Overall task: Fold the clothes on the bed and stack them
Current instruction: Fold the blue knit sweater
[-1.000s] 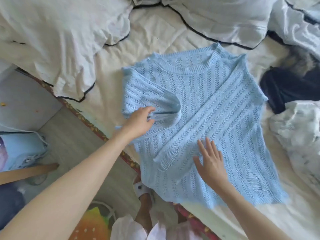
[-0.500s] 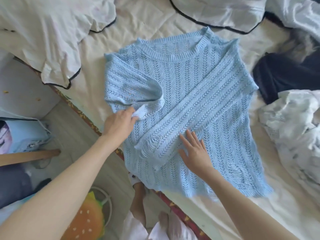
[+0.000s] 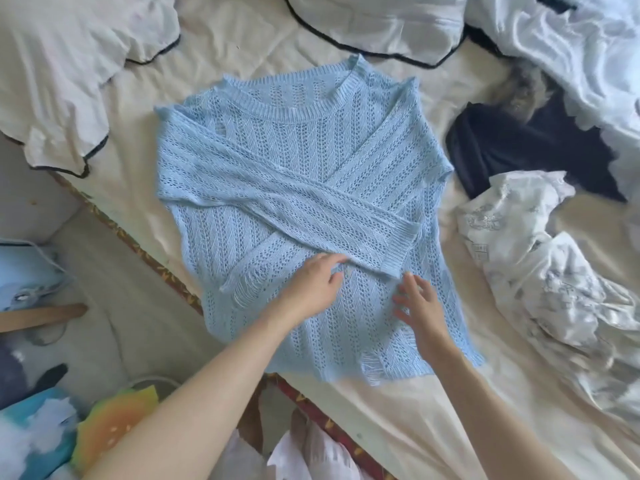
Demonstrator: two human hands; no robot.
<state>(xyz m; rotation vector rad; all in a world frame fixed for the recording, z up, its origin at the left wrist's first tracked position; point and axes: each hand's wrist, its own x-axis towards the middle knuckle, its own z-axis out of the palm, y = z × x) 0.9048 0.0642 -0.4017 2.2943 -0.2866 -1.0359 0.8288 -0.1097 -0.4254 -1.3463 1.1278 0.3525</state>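
Note:
A light blue open-knit sweater (image 3: 298,161) lies flat on the bed, neck away from me, with both sleeves folded across its front so that they cross. My left hand (image 3: 311,285) rests on the lower front just below the crossed sleeves, fingers loosely bent and touching the knit. My right hand (image 3: 420,303) lies flat on the sweater to the right of it, fingers spread, just below the cuff of the upper sleeve (image 3: 398,247). Neither hand holds anything.
A dark navy garment (image 3: 512,150) and a crumpled white printed garment (image 3: 540,265) lie on the bed to the right. White bedding with black piping (image 3: 69,64) is heaped at the back and left. The bed's patterned edge (image 3: 166,275) runs diagonally at the left, with floor and clutter below.
The left sleeve, bunched under my left hand before, now lies stretched across the sweater to the right. My left hand has moved right and down; my right hand has shifted right.

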